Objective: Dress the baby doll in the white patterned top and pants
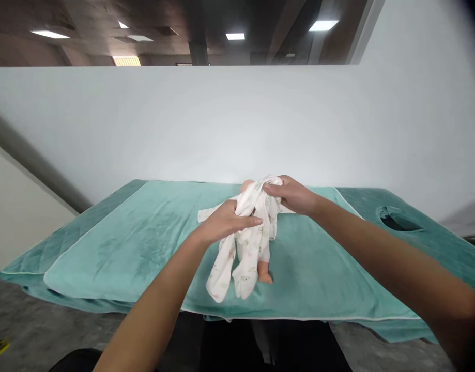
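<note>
Both my hands hold a pair of white printed baby pants [247, 258] by the upper part, with the two legs hanging down toward me. My left hand [227, 222] grips the near left side of the gathered cloth, thumb on top. On the far right side of the bunched fabric, my right hand [289, 194] pinches it between thumb and fingers. Under the pants lies a baby doll [264, 273] on its back, mostly covered; one foot shows, and part of its head at the far end. A white sleeve [208, 213] spreads out at its left side.
The doll rests on a bed with a green plush cover [144, 248]. A face hole [399, 219] opens at the bed's right end. Behind the bed stands a white wall [175, 124] with a window above it. A white panel [20, 212] leans at the left.
</note>
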The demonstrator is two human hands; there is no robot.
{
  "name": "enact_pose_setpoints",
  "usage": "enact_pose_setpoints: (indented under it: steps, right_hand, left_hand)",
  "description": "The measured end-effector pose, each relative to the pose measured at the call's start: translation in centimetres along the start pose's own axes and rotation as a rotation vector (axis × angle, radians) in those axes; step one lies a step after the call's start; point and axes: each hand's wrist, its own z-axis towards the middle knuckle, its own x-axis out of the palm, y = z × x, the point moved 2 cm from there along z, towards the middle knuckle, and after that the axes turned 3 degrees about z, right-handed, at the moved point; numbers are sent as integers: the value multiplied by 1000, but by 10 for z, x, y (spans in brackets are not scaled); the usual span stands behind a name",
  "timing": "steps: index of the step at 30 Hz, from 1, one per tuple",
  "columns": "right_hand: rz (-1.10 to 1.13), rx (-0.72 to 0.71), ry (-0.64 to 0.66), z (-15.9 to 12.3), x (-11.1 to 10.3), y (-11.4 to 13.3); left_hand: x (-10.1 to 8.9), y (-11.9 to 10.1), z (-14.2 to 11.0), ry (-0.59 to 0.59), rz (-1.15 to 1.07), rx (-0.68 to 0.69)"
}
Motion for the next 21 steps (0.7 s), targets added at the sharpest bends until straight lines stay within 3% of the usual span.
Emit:
enact_pose_setpoints:
  steps: [3, 7, 10, 13, 16, 18, 21]
  right_hand:
    - [103, 1, 10, 0, 11, -9]
    - [12, 62, 89, -3, 23, -26]
    - [10, 33, 62, -3, 27, -25]
    - [51, -47, -103, 2, 25, -19]
    - [58, -76, -175, 5, 20, -17]
    - [5, -39, -111, 4, 17, -18]
    - [-199, 128, 217, -2, 21, -21]
  left_hand:
    - [-3, 1, 5, -107, -133, 52]
    - [-14, 5, 9, -312, -370, 160]
    - [-12, 7, 5, -175, -314, 79]
    - [-2, 7, 0, 2, -208, 13]
    - [3, 7, 1, -21, -201, 3]
    - [2, 9, 5, -164, -289, 40]
    - [1, 12, 11, -354, -406, 99]
